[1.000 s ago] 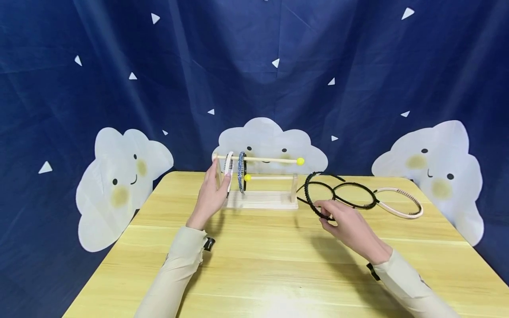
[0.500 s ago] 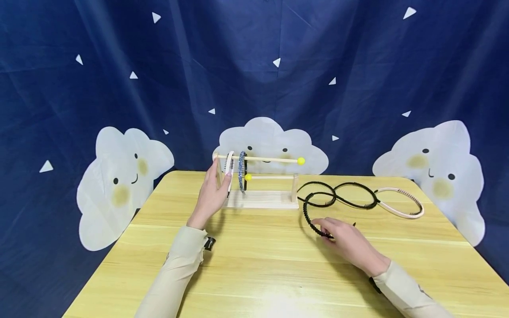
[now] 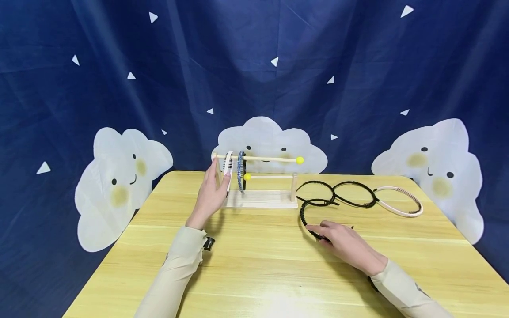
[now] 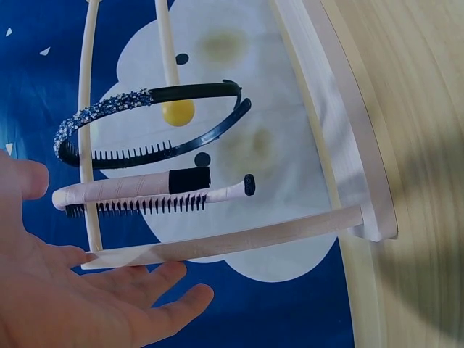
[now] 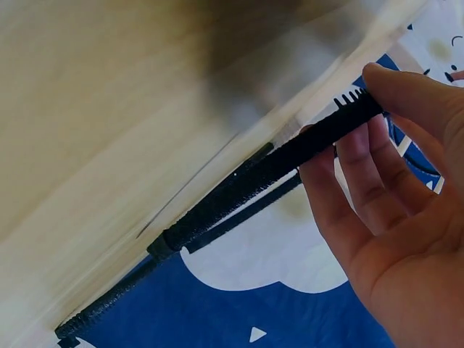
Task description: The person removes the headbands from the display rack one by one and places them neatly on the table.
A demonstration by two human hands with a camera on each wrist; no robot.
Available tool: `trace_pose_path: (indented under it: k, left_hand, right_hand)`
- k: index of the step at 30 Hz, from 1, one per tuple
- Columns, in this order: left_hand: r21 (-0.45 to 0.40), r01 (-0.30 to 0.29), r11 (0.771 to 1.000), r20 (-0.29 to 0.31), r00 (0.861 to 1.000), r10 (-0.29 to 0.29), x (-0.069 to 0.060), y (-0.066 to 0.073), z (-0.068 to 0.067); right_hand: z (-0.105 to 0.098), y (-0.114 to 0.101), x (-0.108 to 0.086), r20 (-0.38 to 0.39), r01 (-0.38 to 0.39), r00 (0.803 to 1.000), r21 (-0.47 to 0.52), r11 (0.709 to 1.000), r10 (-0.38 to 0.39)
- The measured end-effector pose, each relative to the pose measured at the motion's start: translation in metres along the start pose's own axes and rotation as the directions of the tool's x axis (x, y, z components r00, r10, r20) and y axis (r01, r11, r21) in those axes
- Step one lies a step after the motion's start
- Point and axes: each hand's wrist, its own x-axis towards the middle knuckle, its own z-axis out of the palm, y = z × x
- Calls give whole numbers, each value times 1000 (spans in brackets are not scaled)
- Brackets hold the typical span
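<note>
A wooden rack (image 3: 262, 199) bears a white toothed headband (image 3: 228, 165) and a glittery blue one (image 3: 240, 173) on its upper rod, with a black band just behind. My left hand (image 3: 208, 194) rests against the rack's left post; in the left wrist view the fingers of that hand (image 4: 87, 297) lie extended along the post (image 4: 232, 238), thumb apart. Front right of the rack, my right hand (image 3: 350, 247) holds a black ridged headband (image 3: 303, 214) low at the table. The right wrist view shows thumb and fingers pinching this headband (image 5: 268, 167).
Right of the rack, two black headbands (image 3: 333, 191) (image 3: 354, 182) and a pale pink one (image 3: 397, 212) lie in a row on the wooden table (image 3: 254, 260). Yellow balls (image 3: 300, 160) cap the rack's rods. A blue cloud-print curtain (image 3: 254, 57) hangs behind.
My right hand has brought the black headband down and toward the table's near side, and its loop has tipped flatter. My left hand has stayed at the rack's post.
</note>
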Motion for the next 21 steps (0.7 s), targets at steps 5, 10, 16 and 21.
trace_pose_path:
  k: [5, 10, 16, 21]
  left_hand:
    - [0, 1, 1000, 2, 1000, -1, 0, 1, -1]
    - [-1, 15, 1000, 9, 1000, -15, 0, 0, -1]
    - [-8, 13, 1000, 10, 1000, -13, 0, 0, -1]
    - [-8, 10, 1000, 4, 1000, -10, 0, 0, 0]
  right_hand:
    - [-1, -1, 0, 14, -2, 1000, 3, 1000, 2]
    - [-1, -2, -2, 40, -4, 999, 1, 1000, 4]
    - [1, -2, -2, 59, -9, 998, -4, 1000, 9]
    - [1, -2, -2, 59, -10, 998, -3, 1000, 10]
